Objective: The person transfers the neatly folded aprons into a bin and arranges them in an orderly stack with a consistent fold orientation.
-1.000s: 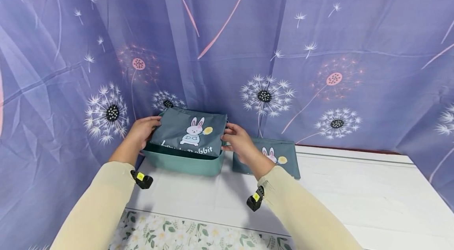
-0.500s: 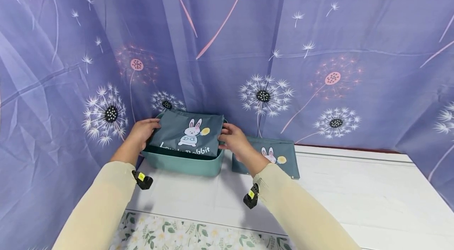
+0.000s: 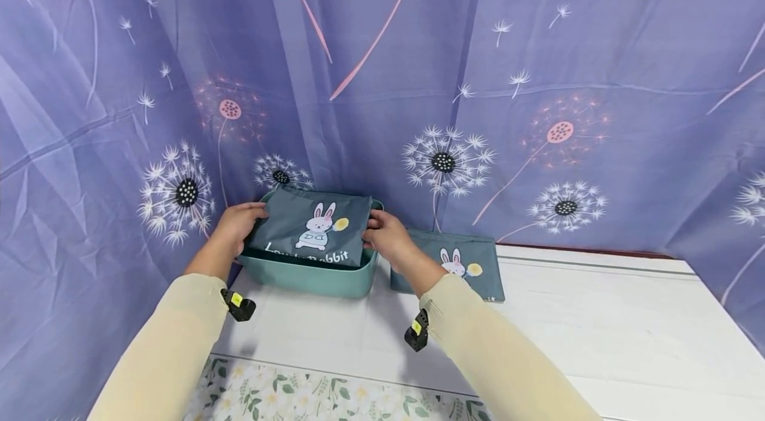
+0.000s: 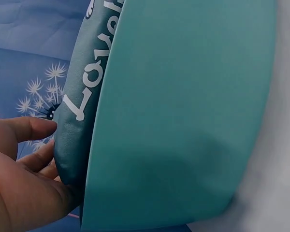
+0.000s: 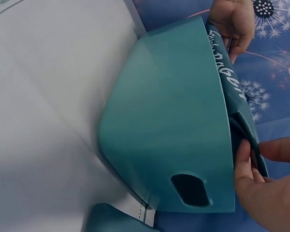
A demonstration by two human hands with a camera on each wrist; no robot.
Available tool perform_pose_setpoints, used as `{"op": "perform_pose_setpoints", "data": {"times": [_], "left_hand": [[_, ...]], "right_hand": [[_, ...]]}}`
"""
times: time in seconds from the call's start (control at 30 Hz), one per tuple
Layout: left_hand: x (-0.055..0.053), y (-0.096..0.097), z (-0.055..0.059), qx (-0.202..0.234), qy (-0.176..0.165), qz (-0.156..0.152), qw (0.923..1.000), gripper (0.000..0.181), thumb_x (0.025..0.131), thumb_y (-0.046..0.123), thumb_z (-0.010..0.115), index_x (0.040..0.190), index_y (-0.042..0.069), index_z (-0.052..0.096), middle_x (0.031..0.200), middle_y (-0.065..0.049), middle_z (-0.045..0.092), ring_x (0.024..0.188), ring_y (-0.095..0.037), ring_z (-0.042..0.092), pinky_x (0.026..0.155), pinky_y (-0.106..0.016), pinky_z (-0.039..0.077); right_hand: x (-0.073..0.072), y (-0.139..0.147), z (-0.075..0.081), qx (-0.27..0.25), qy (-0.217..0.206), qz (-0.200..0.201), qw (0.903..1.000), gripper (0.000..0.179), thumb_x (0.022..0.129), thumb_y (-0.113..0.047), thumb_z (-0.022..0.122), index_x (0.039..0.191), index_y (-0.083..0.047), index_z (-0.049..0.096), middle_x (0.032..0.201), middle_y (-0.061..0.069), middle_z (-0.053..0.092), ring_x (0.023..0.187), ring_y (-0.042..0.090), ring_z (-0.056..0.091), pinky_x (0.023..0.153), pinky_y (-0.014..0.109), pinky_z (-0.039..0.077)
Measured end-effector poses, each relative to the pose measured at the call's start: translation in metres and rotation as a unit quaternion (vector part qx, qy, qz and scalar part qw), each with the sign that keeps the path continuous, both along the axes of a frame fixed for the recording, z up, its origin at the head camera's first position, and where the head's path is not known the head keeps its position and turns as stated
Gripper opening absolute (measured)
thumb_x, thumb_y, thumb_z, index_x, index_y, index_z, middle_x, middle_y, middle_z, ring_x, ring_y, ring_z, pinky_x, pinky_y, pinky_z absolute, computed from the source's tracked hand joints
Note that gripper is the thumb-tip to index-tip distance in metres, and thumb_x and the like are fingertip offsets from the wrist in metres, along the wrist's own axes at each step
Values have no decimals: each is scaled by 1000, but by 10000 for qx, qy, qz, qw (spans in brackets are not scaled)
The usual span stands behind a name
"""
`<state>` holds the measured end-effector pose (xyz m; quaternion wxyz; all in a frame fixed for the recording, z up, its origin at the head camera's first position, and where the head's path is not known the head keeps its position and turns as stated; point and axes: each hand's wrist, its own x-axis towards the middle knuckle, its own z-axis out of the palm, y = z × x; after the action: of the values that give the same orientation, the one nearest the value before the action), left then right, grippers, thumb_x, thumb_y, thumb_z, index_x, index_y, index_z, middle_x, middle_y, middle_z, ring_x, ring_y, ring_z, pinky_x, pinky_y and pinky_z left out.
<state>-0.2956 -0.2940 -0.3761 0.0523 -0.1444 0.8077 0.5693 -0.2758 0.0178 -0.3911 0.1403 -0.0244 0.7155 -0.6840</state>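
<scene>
A dark teal pouch (image 3: pixel 313 225) with a printed rabbit and white lettering lies tilted in the mouth of a green plastic bin (image 3: pixel 311 278). My left hand (image 3: pixel 237 225) grips its left end; in the left wrist view the thumb and fingers (image 4: pixel 38 129) curl about that end, beside the bin's rim. At the right end, my right hand (image 3: pixel 388 235) pinches the pouch's edge, as the thumb and fingers (image 5: pixel 246 162) show in the right wrist view. The bin's inside is mostly hidden beneath the pouch.
A second rabbit pouch (image 3: pixel 487 268) lies flat on the white table (image 3: pixel 597 321), right of the bin and partly behind my right forearm. A purple dandelion curtain (image 3: pixel 382 142) hangs close behind. Floral cloth (image 3: pixel 311 394) covers the near edge.
The pouch has sunk slightly lower and shifted a little left within the bin, uncovering more of the back right rim. My right hand has moved left with it; the left hand stays nearly still.
</scene>
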Motion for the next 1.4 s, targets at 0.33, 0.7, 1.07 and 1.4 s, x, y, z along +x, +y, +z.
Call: {"op": "perform_pose_setpoints", "data": {"times": [0.33, 0.7, 1.07, 1.4], "left_hand": [[2, -6, 3, 10, -89, -141, 9999, 55, 103, 20, 47, 156, 7, 38, 170, -13, 16, 156, -37, 16, 126, -53, 20], [1, 1, 1, 326, -30, 101, 9994, 60, 102, 14, 41, 159, 2, 27, 165, -22, 23, 154, -38, 21, 123, -54, 28], [2, 1, 1, 226, -126, -9, 9997, 59, 104, 18, 40, 160, 5, 27, 167, -21, 19, 155, -39, 18, 123, -53, 28], [4, 0, 1, 228, -111, 3, 9997, 59, 104, 17, 38, 160, 5, 25, 167, -21, 18, 156, -38, 17, 123, -52, 29]], "right_hand": [[0, -6, -1, 59, 93, -81, 9999, 63, 95, 8, 53, 155, 1, 35, 143, 23, 53, 118, 34, 62, 99, 41, 56], [8, -1, 1, 1298, 878, -137, 9875, 58, 100, -17, 52, 155, -6, 38, 155, 19, 46, 110, 31, 66, 96, 42, 54], [11, -3, 2, 970, 750, -83, 9924, 57, 100, -14, 51, 155, -5, 39, 157, 18, 43, 116, 33, 65, 101, 42, 53], [12, -4, 0, 897, 736, 12, 9932, 56, 101, -15, 50, 156, -8, 38, 159, 15, 41, 122, 34, 63, 102, 42, 53]]}}
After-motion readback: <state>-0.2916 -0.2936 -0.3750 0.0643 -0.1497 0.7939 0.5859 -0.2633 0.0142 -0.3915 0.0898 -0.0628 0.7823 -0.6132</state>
